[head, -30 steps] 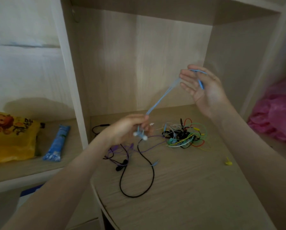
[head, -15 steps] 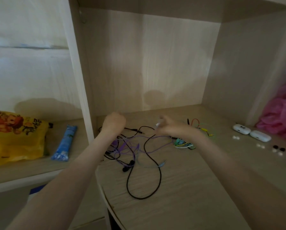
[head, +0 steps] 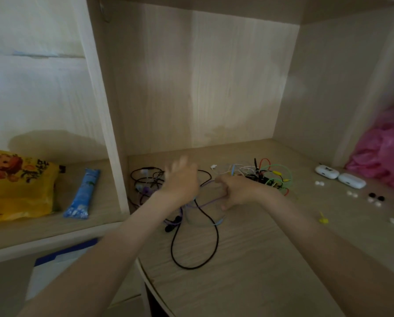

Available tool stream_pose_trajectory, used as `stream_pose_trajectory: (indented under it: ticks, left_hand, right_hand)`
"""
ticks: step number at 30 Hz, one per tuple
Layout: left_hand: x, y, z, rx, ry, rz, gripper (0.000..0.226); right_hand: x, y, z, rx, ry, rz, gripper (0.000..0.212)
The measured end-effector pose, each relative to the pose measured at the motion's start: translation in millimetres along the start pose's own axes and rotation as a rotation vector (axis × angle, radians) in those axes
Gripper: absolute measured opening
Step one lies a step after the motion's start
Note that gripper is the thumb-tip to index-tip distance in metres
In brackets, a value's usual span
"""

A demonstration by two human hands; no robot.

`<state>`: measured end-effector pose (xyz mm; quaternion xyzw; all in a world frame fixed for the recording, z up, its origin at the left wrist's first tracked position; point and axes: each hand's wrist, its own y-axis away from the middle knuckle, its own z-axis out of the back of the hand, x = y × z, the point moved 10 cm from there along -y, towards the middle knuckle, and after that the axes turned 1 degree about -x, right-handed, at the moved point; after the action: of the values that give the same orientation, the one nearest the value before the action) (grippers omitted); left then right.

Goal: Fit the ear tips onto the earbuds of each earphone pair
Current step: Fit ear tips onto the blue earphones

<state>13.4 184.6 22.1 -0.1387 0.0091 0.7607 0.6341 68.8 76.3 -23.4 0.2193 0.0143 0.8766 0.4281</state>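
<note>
Way out at 9 o'clock on my feed a yellow bag (head: pixel 15 184) and a blue packet (head: pixel 82 193) sit on the side shelf. Near the middle the left hand (head: pixel 182 179) hangs blurry over the black earphone cord (head: pixel 217 239), fingers spread, holding nothing I can make out. At its 3 o'clock the right hand (head: pixel 237 191) is curled round a purple earphone cord (head: pixel 208 182), with the tangle of coloured earphones (head: pixel 269 177) at its 1 o'clock. Further toward 3 o'clock on the desk (head: pixel 260 271) are two white cases (head: pixel 326 172) and loose ear tips (head: pixel 352 194), well apart from both hands.
</note>
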Motion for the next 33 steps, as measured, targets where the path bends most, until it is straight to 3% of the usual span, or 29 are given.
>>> stream_pose_trajectory:
  ticks: [2,4,7,10,14,20,24,27,29,31,33]
  left_hand:
    - [-30,7,-12,0.054,0.069,-0.185,0.036]
    - [-43,11,-34,0.155,-0.046,-0.273,0.046]
    - [-36,5,-50,0.191,-0.186,-0.262,0.042]
    - [-28,-4,-45,0.120,-0.111,-0.213,0.028]
    - [-26,-5,-46,0.176,-0.044,-0.191,0.033]
    - [-27,-3,-47,0.171,-0.171,-0.221,0.028]
    - [-4,-11,-39,0.165,-0.125,0.016,0.026]
    - [27,-7,-35,0.212,-0.307,0.273,0.040]
    - [36,-5,-35,0.207,-0.345,0.345,0.044]
    - [28,-11,-30,0.112,-0.306,0.315,0.048]
    - [1,-18,-25,0.038,-0.188,0.177,0.054]
  right_hand:
    - [-4,-3,0,-0.043,0.018,0.001,0.074]
    - [-11,-5,1,-0.079,-0.012,-0.011,0.062]
    - [-18,5,9,-0.135,-0.089,-0.001,0.036]
    - [-28,16,16,-0.177,-0.010,-0.015,0.008]
    - [-47,22,24,-0.244,0.007,-0.052,0.019]
    - [-59,31,35,-0.322,-0.070,-0.058,0.020]
    - [-69,35,37,-0.298,-0.144,-0.091,0.025]
    - [-65,41,41,-0.292,-0.412,-0.029,0.023]
    - [-58,48,50,-0.308,-0.501,0.014,0.021]
    - [-50,53,63,-0.348,-0.493,0.062,0.020]
    - [-46,56,72,-0.379,-0.475,0.084,0.020]
